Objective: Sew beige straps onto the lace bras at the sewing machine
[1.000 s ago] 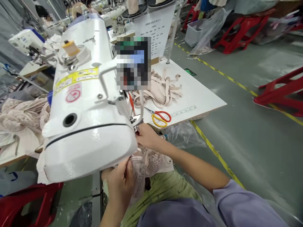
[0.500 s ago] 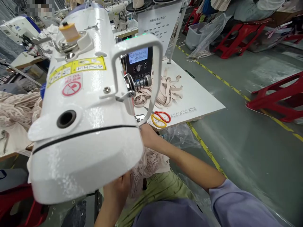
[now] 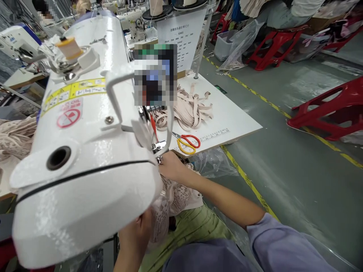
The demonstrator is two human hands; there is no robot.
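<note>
A beige lace garment [image 3: 161,217] hangs over my lap beneath the head of a white sewing machine [image 3: 85,196]. My left hand [image 3: 137,228] is at the garment's left side, its visible fingers curled against the lace; the machine head covers part of it. Higher up, my right hand [image 3: 172,166] reaches in beside the metal presser parts [image 3: 159,147], above the garment's upper part. Its fingertips are hidden behind the machine, so their grip does not show. Red-and-yellow-handled scissors [image 3: 188,142] lie on the white table [image 3: 235,117] just beyond this hand.
A heap of beige elastic strips [image 3: 188,109] lies beside the machine, behind a printed ruler scale [image 3: 215,134]. A printed sheet [image 3: 181,37] stands at the back. More beige lace pieces [image 3: 15,136] are piled on the left. Red stools [image 3: 329,109] stand on the floor at right.
The view has shifted, so the machine sits further left and its head lower in the picture. Both hands stay at the garment, with little visible movement against it.
</note>
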